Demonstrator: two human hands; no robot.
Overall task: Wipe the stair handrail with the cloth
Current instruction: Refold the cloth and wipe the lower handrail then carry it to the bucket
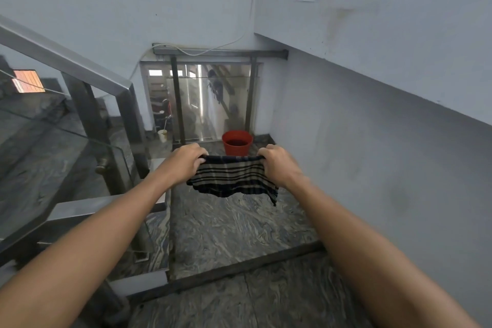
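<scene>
A dark blue and tan striped cloth (234,177) hangs stretched between my two hands, out in front of me above the landing floor. My left hand (185,161) grips its left top corner and my right hand (277,164) grips its right top corner. The steel stair handrail (66,62) runs along the left, sloping down to a bend at a square post, with glass panels beneath it. The cloth is to the right of the rail and not touching it.
A red bucket (237,142) with dark liquid stands on the marble landing just beyond the cloth. Behind it is a steel-framed glass panel (213,104). A white wall (372,120) closes the right side. A step edge (239,266) crosses the floor below my arms.
</scene>
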